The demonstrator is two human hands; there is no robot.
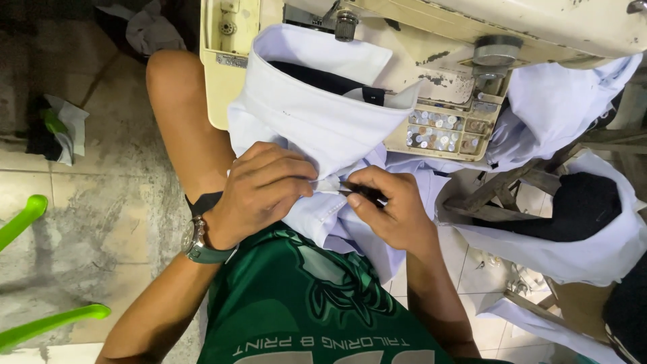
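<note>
My left hand (266,192) was pinching the edge of the white shirt (317,121) that lay draped over my lap, just below the sewing machine (445,40), and my right hand (387,205) was closed around a small dark tool (364,195) at the same seam. The cloth seemed light, soft and limp, stiffer only at the folded collar, so I judged it best held taut close to the stitching.

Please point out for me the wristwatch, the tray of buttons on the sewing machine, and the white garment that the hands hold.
wristwatch (193,237), head view, on its round case at the left wrist.
tray of buttons (441,131), head view, on the button-filled compartments.
white garment (317,114), head view, on the broad folded panel above the hands.
</note>
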